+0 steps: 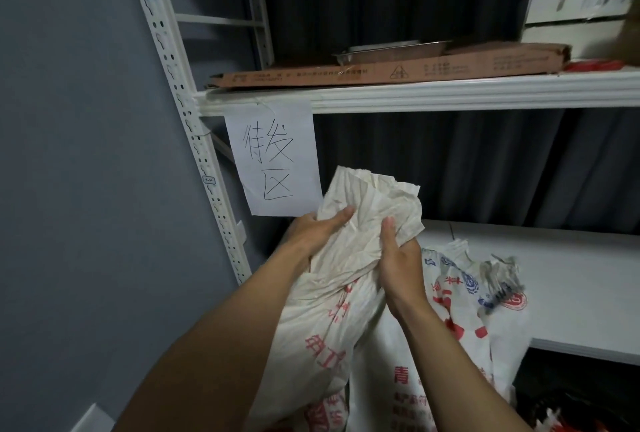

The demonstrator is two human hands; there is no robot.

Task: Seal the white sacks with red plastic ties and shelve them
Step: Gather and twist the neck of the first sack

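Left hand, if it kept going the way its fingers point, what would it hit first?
The sack: the left hand grips its gathered top, fingers pointing right and slightly up into the cloth. Beyond that, probably the right hand, though depth is unclear.

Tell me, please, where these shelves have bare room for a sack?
The lower shelf is bare right of the printed sack, back to the curtain. Its left end is crowded by the held sack; a flat carton and white box occupy the upper shelf.
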